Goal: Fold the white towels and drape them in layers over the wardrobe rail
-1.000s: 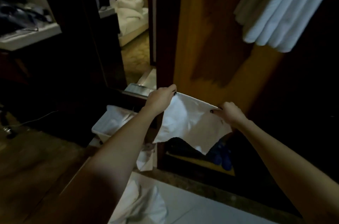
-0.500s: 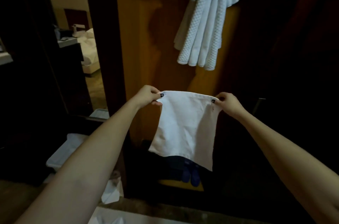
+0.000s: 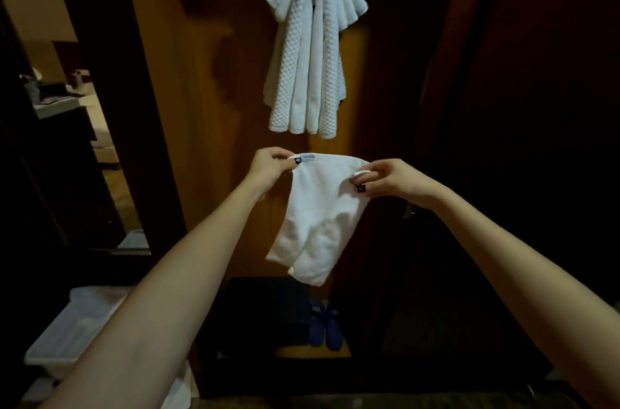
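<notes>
A small white towel [image 3: 315, 220] hangs between my hands in front of the open wardrobe, its sides curling inward. My left hand [image 3: 271, 167] pinches its top left corner beside a small label. My right hand [image 3: 385, 182] pinches the top right edge, drawn in toward the left hand. Above them, several folded white towels [image 3: 308, 39] hang in fanned layers from the top of the wardrobe; the rail itself is hidden by them.
The wardrobe's wooden back panel [image 3: 201, 106] stands behind the towels. Dark blue slippers [image 3: 327, 328] lie on the wardrobe floor next to a dark bundle [image 3: 268, 311]. A white plastic bin [image 3: 73, 328] sits at lower left. A doorway [image 3: 67, 106] opens on the left.
My view has risen toward the hanging towels. My hands have come closer together, so the flat, spread towel now sags and folds inward lengthwise.
</notes>
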`<move>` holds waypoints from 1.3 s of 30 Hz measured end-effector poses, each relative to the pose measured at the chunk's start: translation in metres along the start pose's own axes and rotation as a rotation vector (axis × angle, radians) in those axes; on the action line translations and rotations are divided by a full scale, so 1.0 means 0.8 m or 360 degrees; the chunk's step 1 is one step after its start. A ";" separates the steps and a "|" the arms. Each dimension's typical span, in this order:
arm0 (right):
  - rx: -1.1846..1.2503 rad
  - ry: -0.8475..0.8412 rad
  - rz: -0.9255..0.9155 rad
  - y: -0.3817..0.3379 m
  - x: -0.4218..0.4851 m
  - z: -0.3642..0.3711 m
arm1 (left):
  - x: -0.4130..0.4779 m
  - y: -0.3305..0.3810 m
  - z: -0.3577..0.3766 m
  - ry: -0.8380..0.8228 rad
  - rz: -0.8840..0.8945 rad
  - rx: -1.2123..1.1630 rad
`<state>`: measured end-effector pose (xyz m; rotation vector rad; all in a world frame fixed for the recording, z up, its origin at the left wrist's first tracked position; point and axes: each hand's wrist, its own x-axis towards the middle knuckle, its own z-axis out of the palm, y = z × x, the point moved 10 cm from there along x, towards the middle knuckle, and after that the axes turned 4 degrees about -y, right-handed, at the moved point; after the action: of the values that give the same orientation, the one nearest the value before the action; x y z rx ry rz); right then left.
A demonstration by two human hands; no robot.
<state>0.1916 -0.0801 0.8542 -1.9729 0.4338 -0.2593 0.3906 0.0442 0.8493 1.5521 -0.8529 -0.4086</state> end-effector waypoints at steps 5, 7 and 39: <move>-0.0338 0.0191 -0.0208 -0.054 -0.004 0.001 | 0.003 0.020 0.029 -0.0131 0.0099 -0.0047; -0.0551 0.0270 -0.0266 -0.073 -0.005 0.006 | 0.000 0.030 0.035 -0.0178 0.0130 -0.0069; -0.0656 0.0736 -0.0602 -0.147 0.015 0.012 | -0.029 0.098 0.031 -0.0369 0.0324 -0.0409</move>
<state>0.2280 -0.0316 0.9566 -2.3949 0.4261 -0.9422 0.3363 0.0457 0.9155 1.1834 -1.0822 -0.5338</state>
